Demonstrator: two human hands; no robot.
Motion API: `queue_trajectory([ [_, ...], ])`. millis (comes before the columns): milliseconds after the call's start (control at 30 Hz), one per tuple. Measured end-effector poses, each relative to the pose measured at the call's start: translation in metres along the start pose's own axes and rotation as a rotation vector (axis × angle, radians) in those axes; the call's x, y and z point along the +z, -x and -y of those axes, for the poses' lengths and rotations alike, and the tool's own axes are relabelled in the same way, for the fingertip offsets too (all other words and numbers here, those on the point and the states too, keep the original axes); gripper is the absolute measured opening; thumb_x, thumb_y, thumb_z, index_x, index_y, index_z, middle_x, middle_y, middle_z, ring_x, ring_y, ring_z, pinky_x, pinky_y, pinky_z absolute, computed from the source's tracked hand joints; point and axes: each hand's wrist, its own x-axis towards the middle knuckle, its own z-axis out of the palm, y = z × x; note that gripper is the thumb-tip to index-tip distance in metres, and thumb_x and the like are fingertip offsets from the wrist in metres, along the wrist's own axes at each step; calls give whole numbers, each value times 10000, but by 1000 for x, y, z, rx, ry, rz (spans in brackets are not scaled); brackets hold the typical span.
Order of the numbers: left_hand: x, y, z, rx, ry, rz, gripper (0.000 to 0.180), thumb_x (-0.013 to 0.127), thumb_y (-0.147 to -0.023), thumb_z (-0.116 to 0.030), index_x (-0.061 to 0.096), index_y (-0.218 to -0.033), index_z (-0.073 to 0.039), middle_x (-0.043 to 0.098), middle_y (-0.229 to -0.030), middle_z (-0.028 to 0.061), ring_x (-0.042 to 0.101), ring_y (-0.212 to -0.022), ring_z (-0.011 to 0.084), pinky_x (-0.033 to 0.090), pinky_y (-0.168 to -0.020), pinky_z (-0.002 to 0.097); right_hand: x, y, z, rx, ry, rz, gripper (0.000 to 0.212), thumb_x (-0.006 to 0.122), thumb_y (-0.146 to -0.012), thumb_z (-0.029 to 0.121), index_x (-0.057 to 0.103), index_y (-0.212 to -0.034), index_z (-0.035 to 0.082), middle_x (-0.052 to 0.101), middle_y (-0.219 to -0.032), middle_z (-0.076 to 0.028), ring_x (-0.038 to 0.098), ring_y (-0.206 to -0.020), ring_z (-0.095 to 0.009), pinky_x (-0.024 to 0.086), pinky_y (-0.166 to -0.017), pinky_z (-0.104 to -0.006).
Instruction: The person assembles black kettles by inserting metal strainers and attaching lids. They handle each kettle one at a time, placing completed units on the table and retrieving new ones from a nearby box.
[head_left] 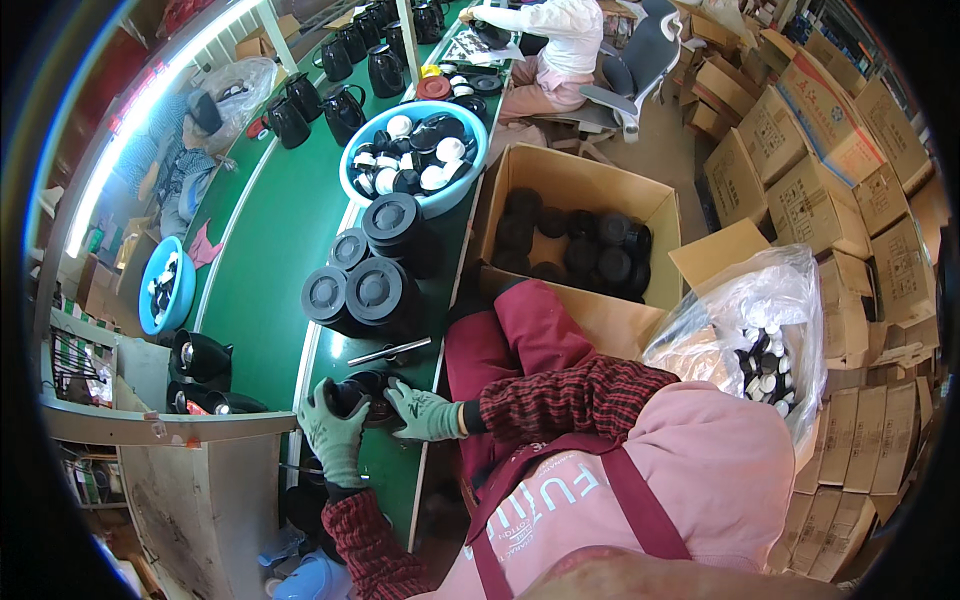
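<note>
The gloved left hand [335, 428] curls round a black cylindrical part [346, 399] over the green counter [255, 290]; the right hand [424, 413] sits just beside, its pinch unclear. Likely light, stiff, slick plastic; grip its sidewall.

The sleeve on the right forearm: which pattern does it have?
The sleeve is checked, red and black, best in the head view.

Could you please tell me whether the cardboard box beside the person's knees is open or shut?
The cardboard box is open: a flap folds outward, and round black parts inside show from above.
</note>
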Motion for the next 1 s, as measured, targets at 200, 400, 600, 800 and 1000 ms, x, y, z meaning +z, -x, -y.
queue_trajectory([
  [200,-4,-18,-17,105,85,63,685,859,-741,-340,599,-1322,-89,628,-1162,213,625,-1092,414,521,-929,510,7,-11,-16,-285,113,-467,502,701,-830,279,559,-1162,-70,567,-1085,-239,621,-961,-394,527,-838,-437],
  [400,-13,-18,-15,119,-81,103,714,899,-702,-413,617,-1281,-105,639,-1148,173,648,-1079,380,550,-883,477,-1,-3,-9,-222,27,-415,451,700,-869,308,524,-1138,-9,585,-1047,-209,628,-952,-401,528,-830,-452],
  [600,-20,-27,-23,42,-168,319,806,951,-664,-303,586,-1370,-163,616,-1228,156,632,-1157,377,544,-977,468,5,-6,-3,-106,106,-345,582,697,-913,358,494,-1312,-15,584,-1271,-271,677,-1030,-403,553,-882,-453],
  [800,-28,-29,-14,364,-361,290,1191,979,-592,-248,340,-1598,-269,432,-1529,132,476,-1342,434,447,-1123,506,2,-5,-4,-53,158,-199,696,654,-944,443,436,-1418,-18,518,-1430,-327,692,-1103,-383,578,-905,-431],
  [1000,-27,-44,-1,379,-94,529,1165,963,-610,-230,350,-1601,-250,431,-1510,132,483,-1327,419,446,-1097,515,-1,-3,0,-64,153,-259,594,673,-938,378,485,-1351,-5,540,-1399,-307,693,-1070,-396,575,-896,-449],
])
